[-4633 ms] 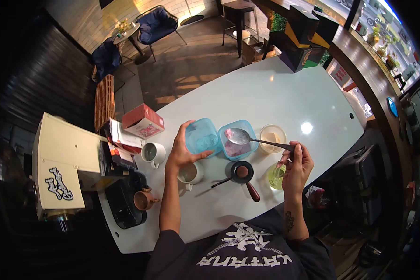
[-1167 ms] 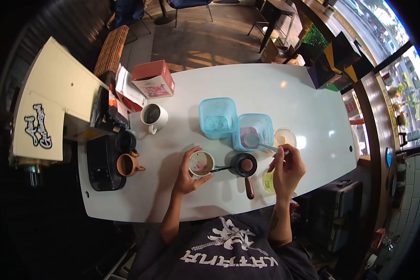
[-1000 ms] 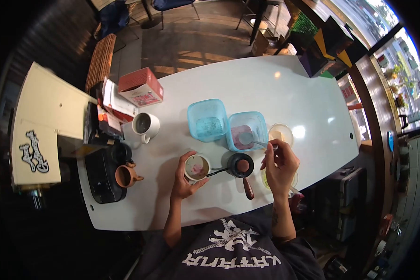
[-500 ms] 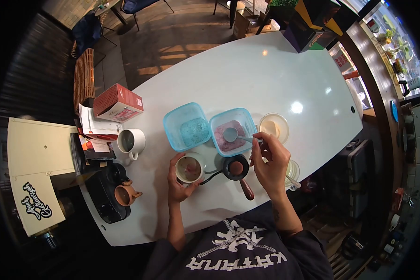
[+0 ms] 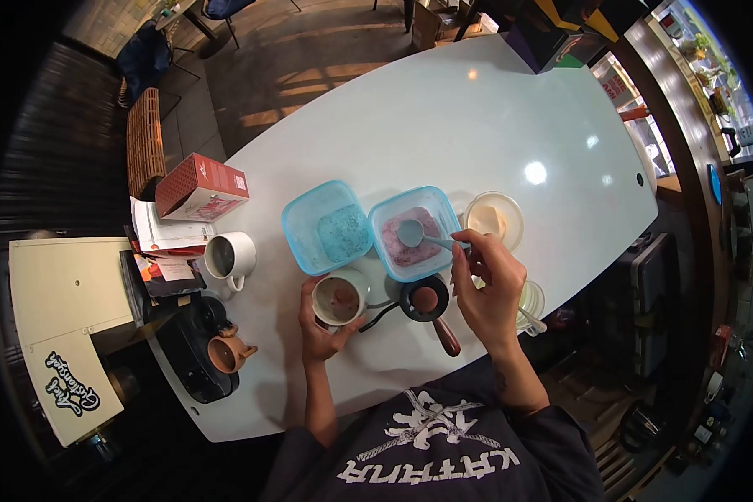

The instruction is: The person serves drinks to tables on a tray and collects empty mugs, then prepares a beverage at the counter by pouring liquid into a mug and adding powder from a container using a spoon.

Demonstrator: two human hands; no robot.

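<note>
My left hand (image 5: 320, 333) is wrapped round the side of a white cup (image 5: 348, 319), which has some brownish-pink stuff in it. With fingers pinched, my right hand (image 5: 487, 280) holds the handle of a grey-blue spoon (image 5: 410, 233). The spoon's bowl is over the pinkish-purple contents of a blue square tub (image 5: 379, 202). Touching that tub on its left is a second blue tub (image 5: 297, 219) with bluish-green contents. Between my hands, a black portafilter (image 5: 446, 333) with a wooden handle stands below the tubs, brown inside its ring.
Right of the tubs sit a round container (image 5: 517, 219) with pale contents and a glass (image 5: 530, 299) with a spoon. At left are a white mug (image 5: 243, 252), a red box (image 5: 202, 187), a black tray-like device (image 5: 181, 351) and a small brown cup (image 5: 223, 355) on the white table (image 5: 410, 117).
The view has shifted slightly. My left hand still holds the cup, and the spoon in my right hand stays over the pinkish tub with little movement.
</note>
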